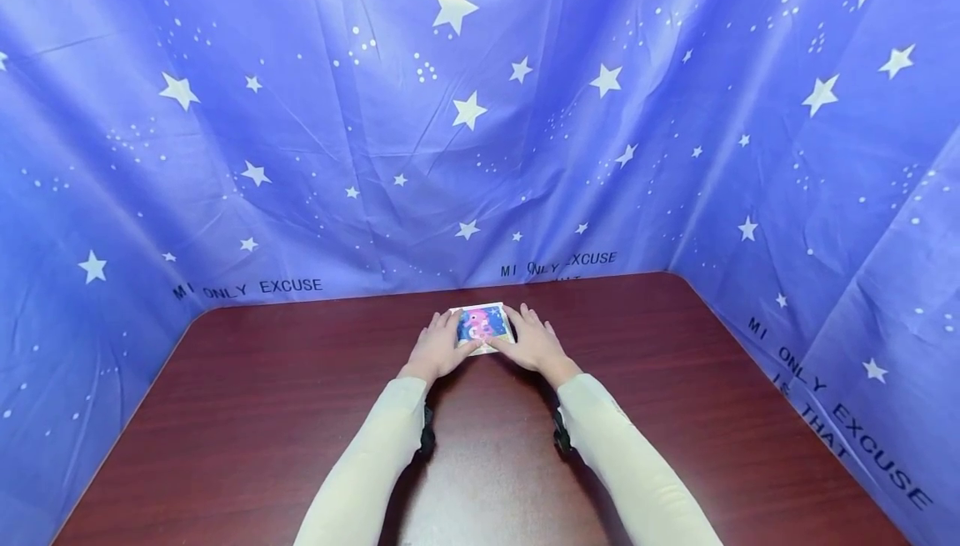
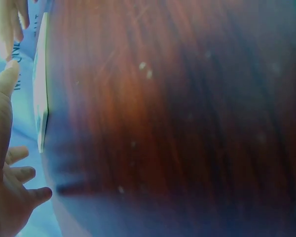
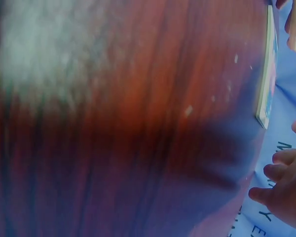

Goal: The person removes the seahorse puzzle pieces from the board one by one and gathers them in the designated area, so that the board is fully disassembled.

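Observation:
A small, flat picture board [image 1: 483, 323] with a pale border lies on the table. It shows a pink figure, like a seahorse, on blue. My left hand [image 1: 437, 349] is at its left side, thumb stretched toward the near edge and fingers extended forward. Opposite it, my right hand [image 1: 536, 345] spans the right side in the same way, the two thumbs pointing at each other. In the left wrist view the board [image 2: 41, 89] appears edge-on, with the left fingers spread apart from it. The right wrist view has the board's thin edge [image 3: 265, 79] beyond the spread right fingers [image 3: 281, 172].
The dark reddish-brown wooden table [image 1: 285, 413] has a glossy surface that reflects light near the front. Behind it and on both sides hangs a blue curtain [image 1: 360, 129] with white stars and black lettering. Dark straps [image 1: 562, 431] circle the wrists at the pale sleeves.

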Tool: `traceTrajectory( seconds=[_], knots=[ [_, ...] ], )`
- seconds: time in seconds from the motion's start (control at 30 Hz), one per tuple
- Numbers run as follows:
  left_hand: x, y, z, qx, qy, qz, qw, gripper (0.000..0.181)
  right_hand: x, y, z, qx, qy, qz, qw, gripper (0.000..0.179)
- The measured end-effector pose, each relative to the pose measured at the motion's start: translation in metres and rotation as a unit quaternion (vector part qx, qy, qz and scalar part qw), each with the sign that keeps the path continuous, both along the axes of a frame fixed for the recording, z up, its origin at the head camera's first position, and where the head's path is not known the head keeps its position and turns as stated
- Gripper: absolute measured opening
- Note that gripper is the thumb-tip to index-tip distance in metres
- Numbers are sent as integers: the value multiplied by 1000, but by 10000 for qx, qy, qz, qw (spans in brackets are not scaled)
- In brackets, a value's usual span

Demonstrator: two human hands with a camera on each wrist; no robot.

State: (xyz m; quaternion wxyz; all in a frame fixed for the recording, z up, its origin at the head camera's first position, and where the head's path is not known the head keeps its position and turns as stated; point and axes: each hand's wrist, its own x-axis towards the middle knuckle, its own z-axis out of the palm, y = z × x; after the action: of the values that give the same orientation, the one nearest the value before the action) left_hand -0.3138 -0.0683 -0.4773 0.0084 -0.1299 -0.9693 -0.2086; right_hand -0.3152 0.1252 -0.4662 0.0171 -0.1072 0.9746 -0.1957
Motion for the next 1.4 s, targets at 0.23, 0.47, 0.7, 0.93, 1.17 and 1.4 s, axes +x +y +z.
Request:
traceTrajectory(
  seconds=[0.23, 0.47, 0.7, 0.93, 1.17, 1.4],
  knots=[
    [5, 4, -3, -108, -256, 66, 9996, 71, 0, -10, -9, -136, 54, 16, 9999, 75],
    [7, 6, -4, -169, -286, 75, 9994, 62, -1, -14, -18, 55, -43, -104, 9999, 71],
    [9, 7, -4, -305, -304, 38, 9991, 56, 1, -13, -20, 331, -87, 23, 9994, 68],
    [13, 4, 1, -419, -372, -174, 9983, 51, 6, -9, -12, 500, -147, 249, 9983, 69],
    [18, -5, 7, -602, -397, -561, 9958, 53, 12, -5, -8, 708, -196, 507, 9960, 69],
    [23, -9, 9, -677, -311, -776, 9942, 54, 19, -2, -1, 850, -223, 685, 9938, 70]
  ],
)
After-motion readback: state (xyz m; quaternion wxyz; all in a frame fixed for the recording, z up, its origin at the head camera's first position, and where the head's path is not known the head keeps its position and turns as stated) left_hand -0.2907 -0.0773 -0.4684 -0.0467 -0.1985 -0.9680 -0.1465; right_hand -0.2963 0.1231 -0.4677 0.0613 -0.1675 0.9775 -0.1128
